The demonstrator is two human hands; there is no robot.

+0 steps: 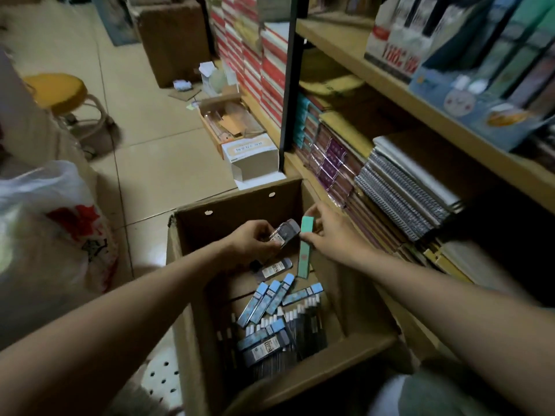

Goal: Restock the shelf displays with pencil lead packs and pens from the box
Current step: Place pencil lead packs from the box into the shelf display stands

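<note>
Head view, looking down into an open cardboard box (192, 265) on a tiled shop floor: the left hand (255, 240) curls its fingers around a small bundle of dark pencil lead packs (285, 234), held above the box interior. Just beside that bundle, the right hand (327, 229) pinches the upper end of a slim teal pack (304, 250), which hangs nearly upright, its lower end near the box bottom. Below both grips, blue lead packs (270, 298) and dark packs (267, 349) lie loose on the bottom of the box, with a row of white-capped pens (300, 316) among them. Beyond the right hand, wooden shelves (390, 79) carry stacked spiral notebooks (405, 193) and display cartons. Left of the left forearm sits a white plastic bag (45, 220); farther off stands a yellow stool (57, 91).
</note>
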